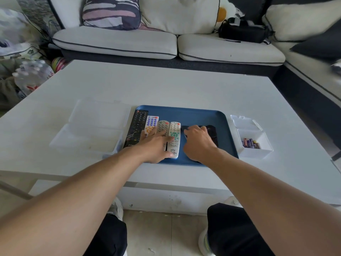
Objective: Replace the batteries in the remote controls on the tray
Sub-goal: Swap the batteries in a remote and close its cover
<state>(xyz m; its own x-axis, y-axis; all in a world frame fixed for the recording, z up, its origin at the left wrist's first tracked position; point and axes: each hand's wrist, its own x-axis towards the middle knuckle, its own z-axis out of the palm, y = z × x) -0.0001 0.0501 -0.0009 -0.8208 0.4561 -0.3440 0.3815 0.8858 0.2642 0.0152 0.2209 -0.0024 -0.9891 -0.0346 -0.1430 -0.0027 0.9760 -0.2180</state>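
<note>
A blue tray [201, 115] lies on the white table with several remotes side by side. From the left they are a long black remote [137, 124], a white remote with purple buttons [151, 122], a grey remote [163, 126] and a white remote with green buttons [174, 137]. My left hand [156, 146] rests flat across the white and grey remotes, fingers straight. My right hand [198, 143] curls around a black remote [212, 133] at the tray's right, mostly hiding it. A small clear box [258, 150] right of the tray holds several batteries [250, 143].
A large clear plastic box [86, 143] with its lid [99, 113] sits left of the tray. The small box's lid [245, 121] lies behind it. A white sofa [166, 43] with cushions runs behind the table, and a black bag [241, 31] sits on it.
</note>
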